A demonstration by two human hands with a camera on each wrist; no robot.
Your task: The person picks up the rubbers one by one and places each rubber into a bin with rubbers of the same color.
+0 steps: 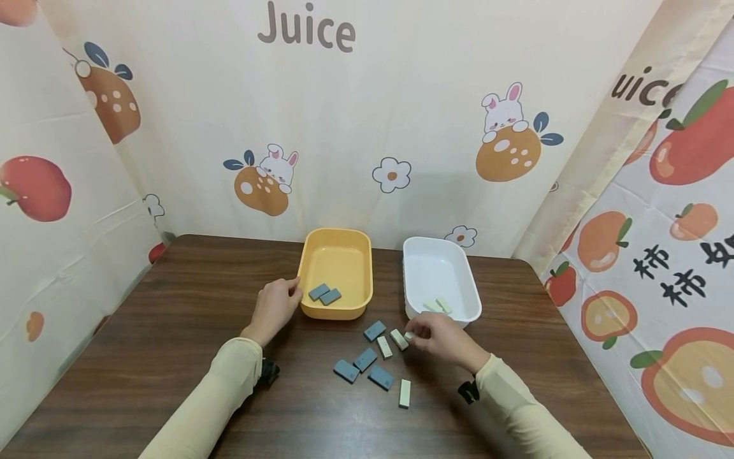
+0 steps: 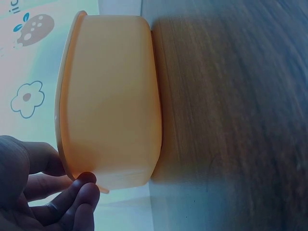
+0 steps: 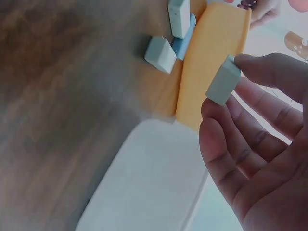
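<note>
With thumb and fingers my left hand (image 1: pixel 275 307) pinches the rim of a yellow plastic bin (image 2: pixel 110 96) at its left side. Two blue-grey rectangular blocks (image 1: pixel 330 296) lie inside that bin. A small pale green block (image 3: pixel 224 81) is held between the thumb and fingertips of my right hand (image 1: pixel 438 338), above the table just in front of a white plastic bin (image 1: pixel 441 252). Inside the white bin are pale green blocks (image 1: pixel 444 305), partly hidden by its front wall. Close to the right hand, two loose pale green blocks (image 1: pixel 399 339) rest on the table.
Several blue-grey blocks (image 1: pixel 365 359) lie scattered on the dark wooden table (image 1: pixel 229 268) between the arms. Another pale green block (image 1: pixel 404 393) lies nearer the front. Printed curtains (image 1: pixel 344 127) hang behind the table and at both sides.
</note>
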